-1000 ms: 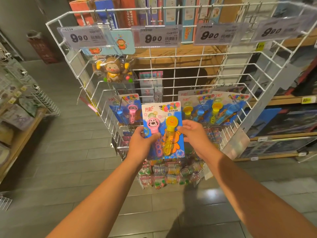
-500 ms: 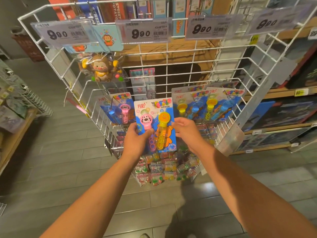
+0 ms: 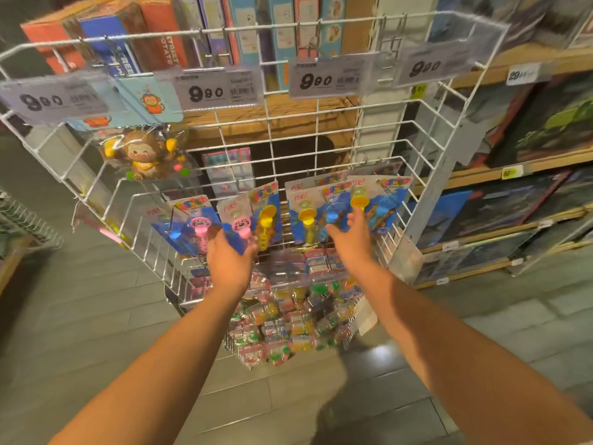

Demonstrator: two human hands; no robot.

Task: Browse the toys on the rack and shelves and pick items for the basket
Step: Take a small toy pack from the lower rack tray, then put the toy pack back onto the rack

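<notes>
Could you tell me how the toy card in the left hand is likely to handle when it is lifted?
The toy card is thin board, so probably light and slightly bendy. The left hand grips only its lower edge, so the top may sway.

I'm seeing warm, dim shop light from overhead, and a bright glare patch on the floor tiles [image 3: 378, 354] at five o'clock. The price tags [image 3: 218, 91] smear with motion blur. The wire rack [image 3: 426, 146] bows outward from wide-angle distortion, and the twelve o'clock boxes look soft.
</notes>
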